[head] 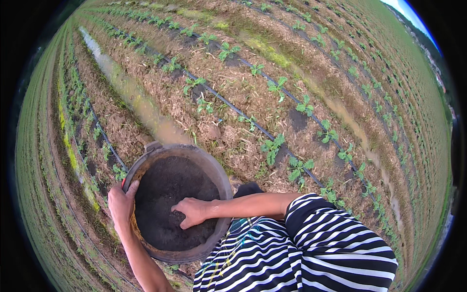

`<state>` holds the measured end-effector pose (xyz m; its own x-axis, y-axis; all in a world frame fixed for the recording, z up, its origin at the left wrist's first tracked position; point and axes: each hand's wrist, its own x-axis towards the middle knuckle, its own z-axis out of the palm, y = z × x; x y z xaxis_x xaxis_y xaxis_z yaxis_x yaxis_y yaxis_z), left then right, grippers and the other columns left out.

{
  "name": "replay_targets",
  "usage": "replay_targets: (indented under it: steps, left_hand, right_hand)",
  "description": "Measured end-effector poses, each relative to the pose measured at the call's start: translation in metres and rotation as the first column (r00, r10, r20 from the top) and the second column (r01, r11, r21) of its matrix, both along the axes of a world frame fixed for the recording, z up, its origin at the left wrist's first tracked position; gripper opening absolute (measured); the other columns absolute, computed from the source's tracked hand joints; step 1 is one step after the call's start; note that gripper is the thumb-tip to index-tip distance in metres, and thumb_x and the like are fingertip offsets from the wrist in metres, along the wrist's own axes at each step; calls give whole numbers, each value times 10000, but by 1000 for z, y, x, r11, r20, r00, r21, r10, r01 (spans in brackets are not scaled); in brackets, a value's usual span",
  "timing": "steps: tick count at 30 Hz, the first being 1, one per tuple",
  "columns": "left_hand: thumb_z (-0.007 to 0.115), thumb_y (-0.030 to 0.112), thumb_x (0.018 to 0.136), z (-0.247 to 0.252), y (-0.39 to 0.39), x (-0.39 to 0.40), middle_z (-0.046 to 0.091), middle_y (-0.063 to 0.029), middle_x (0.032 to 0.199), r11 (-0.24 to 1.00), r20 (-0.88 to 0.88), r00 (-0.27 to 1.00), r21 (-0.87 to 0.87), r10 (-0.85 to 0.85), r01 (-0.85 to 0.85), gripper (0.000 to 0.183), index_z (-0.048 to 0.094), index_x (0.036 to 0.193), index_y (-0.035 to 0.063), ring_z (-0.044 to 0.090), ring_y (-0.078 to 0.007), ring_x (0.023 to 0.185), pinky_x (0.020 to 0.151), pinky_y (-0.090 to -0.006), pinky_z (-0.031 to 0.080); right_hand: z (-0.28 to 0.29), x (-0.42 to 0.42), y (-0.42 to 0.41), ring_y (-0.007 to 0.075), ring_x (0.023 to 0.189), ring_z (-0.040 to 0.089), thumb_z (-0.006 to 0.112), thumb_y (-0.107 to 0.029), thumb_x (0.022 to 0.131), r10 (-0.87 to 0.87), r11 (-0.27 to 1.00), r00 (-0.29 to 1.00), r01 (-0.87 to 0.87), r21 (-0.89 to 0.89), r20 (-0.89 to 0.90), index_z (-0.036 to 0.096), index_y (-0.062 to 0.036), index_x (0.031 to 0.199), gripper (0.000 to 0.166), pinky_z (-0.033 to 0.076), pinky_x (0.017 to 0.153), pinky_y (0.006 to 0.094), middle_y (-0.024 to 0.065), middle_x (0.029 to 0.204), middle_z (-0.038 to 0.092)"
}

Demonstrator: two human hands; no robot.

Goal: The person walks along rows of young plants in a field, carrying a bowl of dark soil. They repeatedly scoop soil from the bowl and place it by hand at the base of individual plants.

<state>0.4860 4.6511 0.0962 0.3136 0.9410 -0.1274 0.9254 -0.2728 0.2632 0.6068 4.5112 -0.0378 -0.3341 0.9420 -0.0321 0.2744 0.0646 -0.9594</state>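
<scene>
A round bucket (225,189) with a worn, dirt-stained rim stands or is held before me, tilted towards my view. Dark, crumbly soil-like material (164,182) fills much of its inside. My left hand (122,204) grips the rim on the left, thumb over the inner edge and the other fingers outside. Beside that thumb, a small red piece shows at the rim. My right hand (193,212) reaches in over the near right side, fingers curled down into the dark material. Its fingertips are partly buried, so what they hold is hidden.
Young leafy plants (271,149) grow in rows over straw-strewn soil, several with dark patches at their base. Black drip lines (233,106) run along the beds. Muddy water (146,106) lies in the furrow beyond the bucket, and another wet furrow (343,109) runs to the right.
</scene>
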Motion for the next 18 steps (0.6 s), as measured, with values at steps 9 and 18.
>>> replay_targets:
  steps: [9, 18]
  left_hand:
    - [688, 334, 724, -20, 2, -19, 591, -232, 776, 996, -27, 997, -40, 77, -78, 428, 607, 912, -42, 565, -379, 777, 694, -421, 423]
    - [695, 270, 720, -16, -10, -23, 588, -217, 705, 991, 3, 992, -46, 128, -128, 366, 601, 853, -58, 559, -361, 655, 630, -404, 424]
  right_hand:
    - [29, 142, -8, 159, 850, 568, 682, -184, 733, -751, 630, 538, 410, -660, -383, 513, -18, 1073, 414, 461, 779, 304, 67, 940, 590]
    - [-85, 235, -7, 352, 1070, 514, 596, -431, 791, -732, 383, 427, 902, -198, 531, 388, 68, 1222, 692, 409, 893, 413, 257, 1119, 534]
